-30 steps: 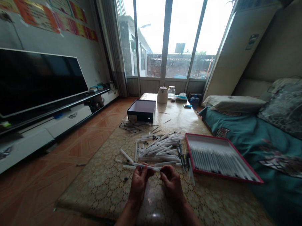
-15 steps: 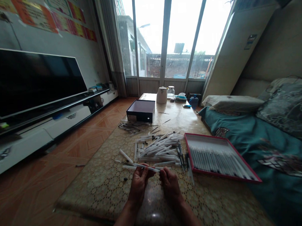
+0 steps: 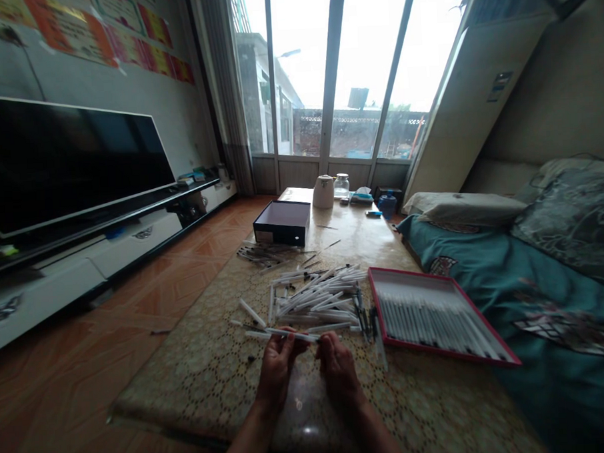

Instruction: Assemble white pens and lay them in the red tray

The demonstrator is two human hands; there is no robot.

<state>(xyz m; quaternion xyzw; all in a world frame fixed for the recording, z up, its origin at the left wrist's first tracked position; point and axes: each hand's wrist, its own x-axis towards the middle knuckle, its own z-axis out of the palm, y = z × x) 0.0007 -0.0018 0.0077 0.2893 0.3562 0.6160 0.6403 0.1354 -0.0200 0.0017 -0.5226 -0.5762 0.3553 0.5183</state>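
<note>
A white pen barrel (image 3: 305, 337) lies crosswise between my two hands, just above the table. My left hand (image 3: 277, 364) is closed around its left part, thumb on top. Pinched at the barrel's right end, my right hand (image 3: 336, 362) has its fingers pressed together; a small dark part shows there, too small to make out. Beyond my hands spreads a loose pile of white pen barrels (image 3: 320, 302). To the right, pens with dark tips (image 3: 426, 321) stand in a row inside a red-rimmed shallow box (image 3: 486, 322).
Thin dark refills (image 3: 258, 255) lie scattered at the far left, near a dark open box (image 3: 280, 237). A small black piece (image 3: 251, 359) sits left of my hands. Farther back are a kettle (image 3: 323, 192), a glass jar (image 3: 341, 185) and a tissue pack (image 3: 362, 194).
My right hand has shifted slightly up and left against the barrel's end. My left hand stays nearly still, and the other things have not moved.
</note>
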